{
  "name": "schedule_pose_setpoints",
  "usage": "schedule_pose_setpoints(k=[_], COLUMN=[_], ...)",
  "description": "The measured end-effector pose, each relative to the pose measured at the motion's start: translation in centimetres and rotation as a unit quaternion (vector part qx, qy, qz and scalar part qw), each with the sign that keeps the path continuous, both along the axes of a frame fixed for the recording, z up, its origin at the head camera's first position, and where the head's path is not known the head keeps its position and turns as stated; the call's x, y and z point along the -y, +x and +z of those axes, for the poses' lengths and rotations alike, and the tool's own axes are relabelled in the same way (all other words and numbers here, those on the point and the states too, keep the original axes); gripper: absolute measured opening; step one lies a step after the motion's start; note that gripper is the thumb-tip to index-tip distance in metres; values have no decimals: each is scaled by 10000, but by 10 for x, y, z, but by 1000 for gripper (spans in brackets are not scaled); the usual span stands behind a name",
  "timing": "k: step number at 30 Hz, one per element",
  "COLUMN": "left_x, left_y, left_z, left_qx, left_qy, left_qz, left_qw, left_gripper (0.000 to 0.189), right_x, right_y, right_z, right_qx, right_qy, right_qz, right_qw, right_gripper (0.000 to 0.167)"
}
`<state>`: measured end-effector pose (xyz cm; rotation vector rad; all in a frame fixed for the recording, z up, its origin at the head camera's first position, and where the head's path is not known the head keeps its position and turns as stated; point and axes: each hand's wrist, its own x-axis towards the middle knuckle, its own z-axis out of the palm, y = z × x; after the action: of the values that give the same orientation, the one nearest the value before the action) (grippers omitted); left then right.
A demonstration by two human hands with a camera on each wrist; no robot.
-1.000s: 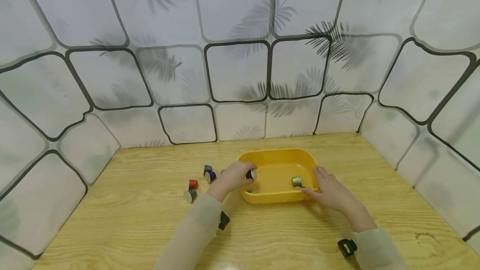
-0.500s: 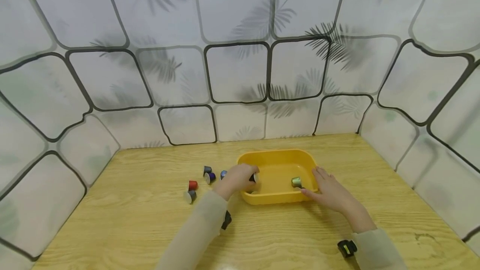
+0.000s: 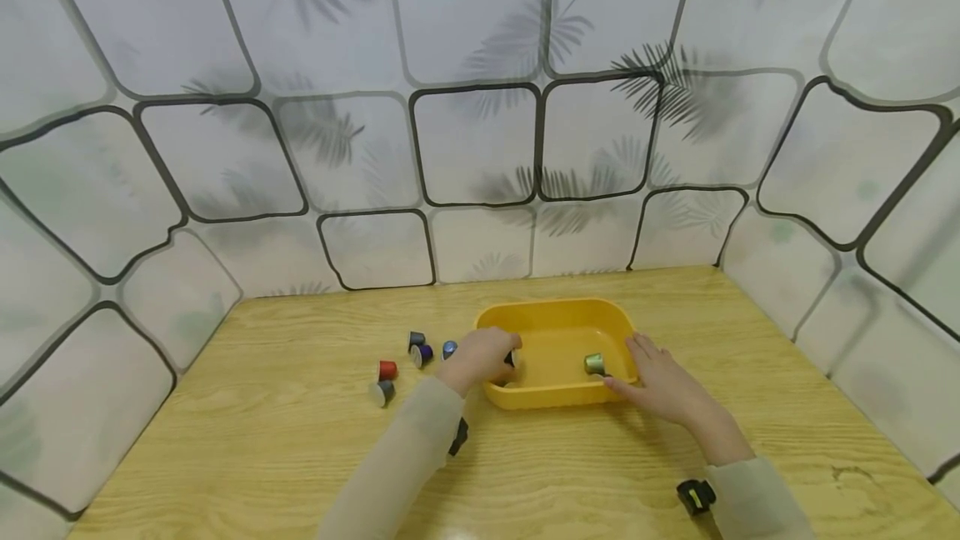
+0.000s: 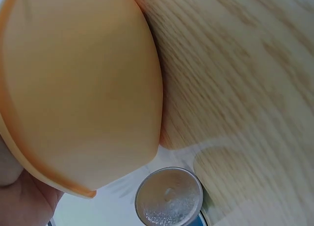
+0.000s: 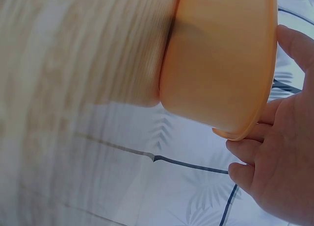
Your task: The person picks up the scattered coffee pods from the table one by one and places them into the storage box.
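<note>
My left hand [image 3: 476,357] reaches over the left end of a yellow tray [image 3: 555,397] and pinches a dark coffee capsule [image 3: 512,358] inside it, mostly hidden by the fingers. In the left wrist view, part of that hand [image 4: 24,201] shows past the tray's rim. My right hand [image 3: 663,382] rests on the tray's right end, fingers extended along the side and thumb at the near rim. The right wrist view has its fingertips [image 5: 240,150] touching the rim. A green capsule [image 3: 594,363] lies in the tray near the right thumb.
Left of the tray on the wooden table [image 3: 247,440] lie a blue capsule [image 3: 449,349], a purple one [image 3: 422,356], a dark one [image 3: 416,340], a red one [image 3: 387,370] and a grey one [image 3: 383,392]. A patterned curtain [image 3: 480,140] encloses the table.
My left hand has shifted slightly right and down into the tray with the dark capsule, uncovering the blue capsule on the table. The right hand and the tray stay put.
</note>
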<state>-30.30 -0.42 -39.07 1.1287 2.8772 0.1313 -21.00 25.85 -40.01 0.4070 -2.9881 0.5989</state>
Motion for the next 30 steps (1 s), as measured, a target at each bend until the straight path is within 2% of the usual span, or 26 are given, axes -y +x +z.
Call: schedule_pose_setpoints(k=[18,30], left_x=[-4,-7], left_y=[3,0], left_z=[4,-1], left_qx=[24,13], left_qy=[-262,-469], left_qz=[19,50], left_qw=[9997,9989], left_gripper=[24,17], right_x=[0,0], right_y=[-1,0], right_z=[0,0], right_qx=[-33,35], right_qy=[38,-2], right_qz=[5,-5], right_qw=[10000,10000], right_gripper=[89,89])
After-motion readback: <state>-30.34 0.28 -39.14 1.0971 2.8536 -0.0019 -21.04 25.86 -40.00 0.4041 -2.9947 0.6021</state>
